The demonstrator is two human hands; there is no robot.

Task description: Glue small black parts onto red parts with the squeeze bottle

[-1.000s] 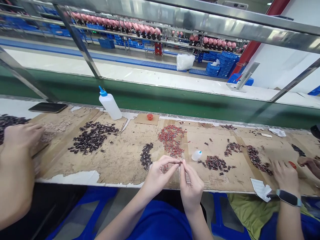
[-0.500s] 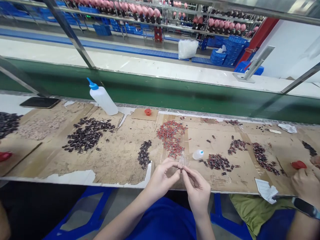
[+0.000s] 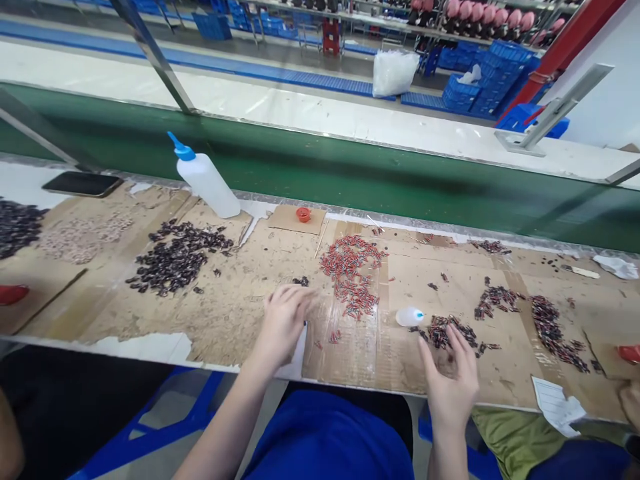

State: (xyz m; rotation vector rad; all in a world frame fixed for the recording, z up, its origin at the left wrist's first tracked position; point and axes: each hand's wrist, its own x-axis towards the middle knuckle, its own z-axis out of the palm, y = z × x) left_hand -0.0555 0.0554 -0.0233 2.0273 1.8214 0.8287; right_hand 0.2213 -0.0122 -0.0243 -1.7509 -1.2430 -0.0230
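My left hand (image 3: 285, 323) is over the small pile of black parts (image 3: 301, 281), covering most of it. Its fingertips are blurred, so I cannot see whether they hold a piece. Fingers and thumb apart, my right hand (image 3: 451, 387) hovers at the near edge of a pile of dark red-and-black pieces (image 3: 443, 331), with nothing visible in it. Between the hands lies a heap of small red-and-black parts (image 3: 350, 263), with a few loose red pieces (image 3: 335, 337) nearer me. A small white bottle with a blue tip (image 3: 409, 317) lies beside the right-hand pile.
Cardboard (image 3: 225, 327) covers the bench. A large white squeeze bottle (image 3: 209, 185), a red cap (image 3: 303, 214) and a phone (image 3: 83, 184) stand or lie toward the back. A larger black pile (image 3: 173, 257) is at left. A torn paper (image 3: 557, 403) and a co-worker's arm are at right.
My hands were together at the bench's near edge, fingertips meeting on a small dark piece. They have parted, left toward the black pile, right toward the dark red-and-black pile. The view has shifted.
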